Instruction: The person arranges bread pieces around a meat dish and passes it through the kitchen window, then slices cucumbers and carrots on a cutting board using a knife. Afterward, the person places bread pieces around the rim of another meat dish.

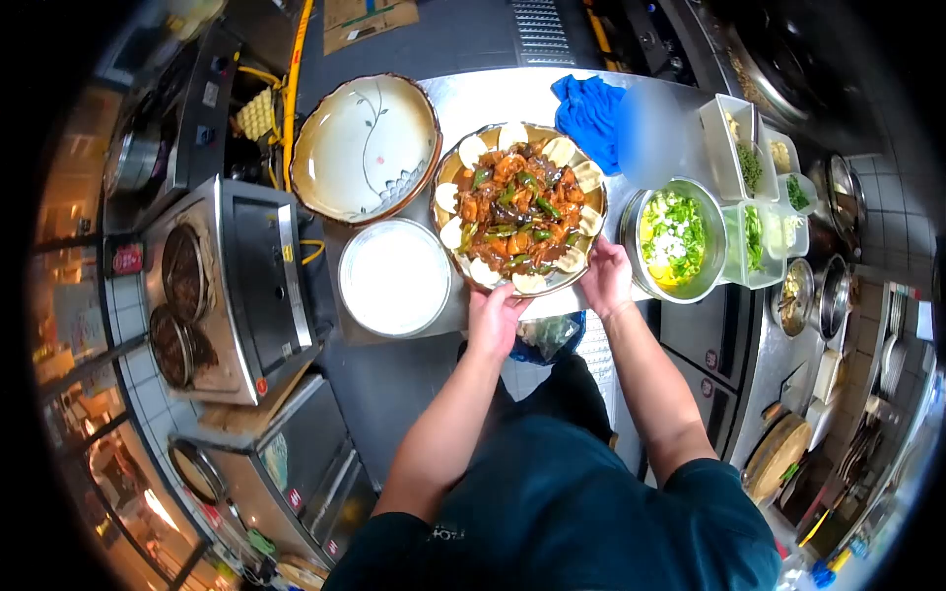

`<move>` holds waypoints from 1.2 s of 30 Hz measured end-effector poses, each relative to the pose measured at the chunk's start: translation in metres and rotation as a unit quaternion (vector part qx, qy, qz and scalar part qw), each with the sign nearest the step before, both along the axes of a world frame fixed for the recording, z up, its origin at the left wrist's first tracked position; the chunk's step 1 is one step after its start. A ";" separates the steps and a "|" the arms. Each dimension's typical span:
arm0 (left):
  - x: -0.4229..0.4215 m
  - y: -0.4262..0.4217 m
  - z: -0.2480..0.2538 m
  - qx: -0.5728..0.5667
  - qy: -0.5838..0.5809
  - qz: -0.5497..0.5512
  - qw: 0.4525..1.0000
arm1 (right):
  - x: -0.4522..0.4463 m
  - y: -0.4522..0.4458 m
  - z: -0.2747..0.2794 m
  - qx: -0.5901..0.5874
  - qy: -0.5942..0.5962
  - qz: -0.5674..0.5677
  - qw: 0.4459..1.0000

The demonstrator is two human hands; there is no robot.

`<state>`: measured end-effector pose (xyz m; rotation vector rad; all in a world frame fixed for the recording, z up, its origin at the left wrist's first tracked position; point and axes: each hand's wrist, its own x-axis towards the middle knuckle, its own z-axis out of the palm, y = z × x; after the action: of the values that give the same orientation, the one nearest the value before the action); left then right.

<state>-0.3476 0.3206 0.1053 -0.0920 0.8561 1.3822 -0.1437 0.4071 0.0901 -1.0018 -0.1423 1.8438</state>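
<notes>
A large round serving plate point(554, 288) with a brown rim is held level between my two hands at the near edge of the steel table. It carries a brown saucy stew point(517, 212) of meat chunks with green pepper pieces. Pale flat dough pieces point(446, 197) ring the stew. My left hand point(495, 317) is closed on the plate's near rim, thumb on top. My right hand point(608, 279) grips the rim at the near right; its fingers are partly hidden under the plate. A steel pot point(716, 236) of chopped greens stands just right of my right hand.
A wide flower-painted bowl point(340, 148) sits at the left, behind a round white tub point(394, 278). A blue cloth point(589, 120) lies at the back of the table point(473, 94). Plastic containers point(729, 172) of chopped vegetables stand at the right. A steel-topped unit point(222, 295) flanks the left side.
</notes>
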 end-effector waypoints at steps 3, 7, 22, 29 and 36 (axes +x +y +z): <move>0.002 0.001 -0.005 -0.012 0.018 0.008 1.000 | -0.001 -0.003 0.009 0.015 0.029 -0.009 0.999; -0.004 0.006 -0.001 -0.026 0.021 0.001 0.999 | -0.006 -0.008 0.008 0.001 0.011 -0.039 0.999; 0.000 -0.058 0.042 0.026 0.061 0.007 0.998 | 0.009 -0.082 0.069 0.090 -0.002 0.006 0.996; -0.018 -0.152 0.094 0.003 0.023 0.062 0.998 | 0.026 -0.117 0.099 0.152 -0.029 0.161 0.975; -0.095 -0.295 0.141 -0.003 0.057 0.180 0.982 | -0.096 -0.175 0.154 0.092 -0.008 0.322 0.942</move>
<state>-0.4428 0.0251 0.2462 -0.1812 0.9711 1.7365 -0.2398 0.2320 0.2438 -0.8974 -0.7121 2.3507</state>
